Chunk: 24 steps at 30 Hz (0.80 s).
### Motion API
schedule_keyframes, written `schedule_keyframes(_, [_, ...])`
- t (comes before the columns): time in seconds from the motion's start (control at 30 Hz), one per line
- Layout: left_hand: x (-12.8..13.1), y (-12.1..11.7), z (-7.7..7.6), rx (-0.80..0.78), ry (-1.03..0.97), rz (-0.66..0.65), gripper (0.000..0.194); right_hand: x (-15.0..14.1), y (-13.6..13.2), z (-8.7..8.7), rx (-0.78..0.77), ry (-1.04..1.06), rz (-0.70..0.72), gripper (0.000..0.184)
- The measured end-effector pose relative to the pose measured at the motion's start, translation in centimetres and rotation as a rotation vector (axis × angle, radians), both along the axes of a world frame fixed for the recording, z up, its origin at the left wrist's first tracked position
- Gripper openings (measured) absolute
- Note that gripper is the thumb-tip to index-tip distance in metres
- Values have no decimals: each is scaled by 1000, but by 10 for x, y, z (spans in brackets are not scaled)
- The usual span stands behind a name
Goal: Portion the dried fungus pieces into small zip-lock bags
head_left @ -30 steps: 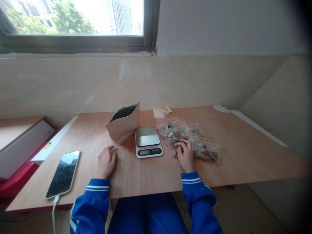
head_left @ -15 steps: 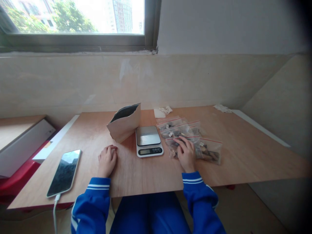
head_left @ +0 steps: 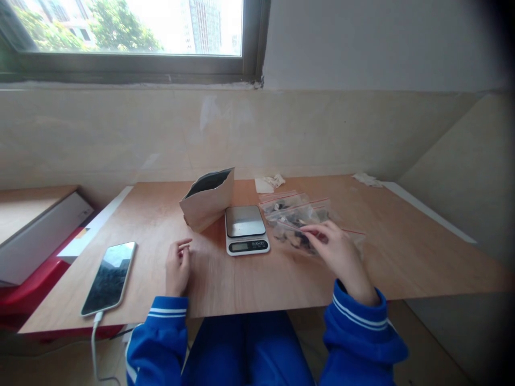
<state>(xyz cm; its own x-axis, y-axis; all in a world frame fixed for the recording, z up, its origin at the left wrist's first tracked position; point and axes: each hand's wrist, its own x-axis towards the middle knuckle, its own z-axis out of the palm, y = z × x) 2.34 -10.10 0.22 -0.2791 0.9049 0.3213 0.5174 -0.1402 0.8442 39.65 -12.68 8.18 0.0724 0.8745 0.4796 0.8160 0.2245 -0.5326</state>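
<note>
My right hand (head_left: 332,241) pinches the edge of a clear zip bag (head_left: 295,238) with dark pieces inside, thumb and fingertips together. Beneath and behind it lie several more zip bags (head_left: 284,202) with red seal lines and small dark contents; my hand partly covers one at the right. My left hand (head_left: 178,265) rests on its side on the table, empty, its fingers loosely bent and apart. Between my hands sits a kitchen scale (head_left: 246,228) with a bare steel plate. A brown paper pouch (head_left: 209,201) stands open-mouthed behind the scale's left side.
A phone (head_left: 110,279) lies at the left of the wooden table (head_left: 225,289), with a white cable (head_left: 94,343) plugged in. Crumpled tissue (head_left: 276,180) and a white paper piece (head_left: 263,185) lie at the back. More tissue (head_left: 368,180) is at the far right.
My right hand has moved right and turned, now pinching a zip bag's edge that it was only resting over. My left hand has stayed on the table, its fingers shifted slightly.
</note>
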Motion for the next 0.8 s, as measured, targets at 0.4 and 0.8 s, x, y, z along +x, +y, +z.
schedule_keyframes(0.4, [131,-54,62,46,-765,-385,28,-149,-22,-3,-98,698,386,27])
schedule_keyframes(0.8, [108,-47,49,-94,-745,-386,35,-151,-19,-27,-251,827,599,32])
